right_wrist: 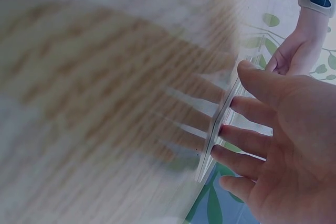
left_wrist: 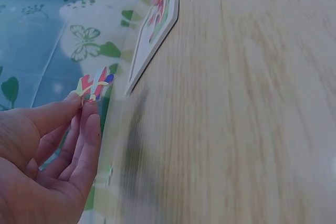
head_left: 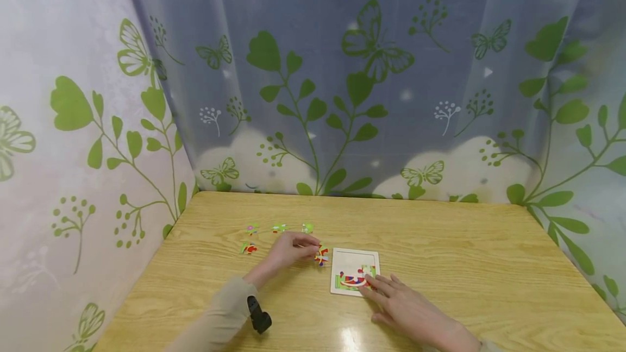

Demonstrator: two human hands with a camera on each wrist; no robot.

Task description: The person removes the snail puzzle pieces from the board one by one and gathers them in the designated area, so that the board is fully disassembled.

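Between thumb and fingertips my left hand (head_left: 292, 249) pinches a red, yellow and blue jigsaw piece (left_wrist: 94, 85), held up just left of the puzzle tray. The square white puzzle tray (head_left: 348, 257) lies on the table with several joined pieces along its near side. My right hand (head_left: 406, 308) lies with its fingers extended over the tray's near right corner, fingertips on the pieces there. In the right wrist view, the right fingers (right_wrist: 247, 137) reach across the tray's edge.
Several loose jigsaw pieces lie left of the tray: a red and green one (head_left: 249, 249), a pink-dotted one (head_left: 251, 229) and green ones (head_left: 307, 228) farther back. The wooden table (head_left: 464, 254) ends at a patterned curtain (head_left: 313, 124). A black band device (head_left: 259, 316) sits on the left wrist.
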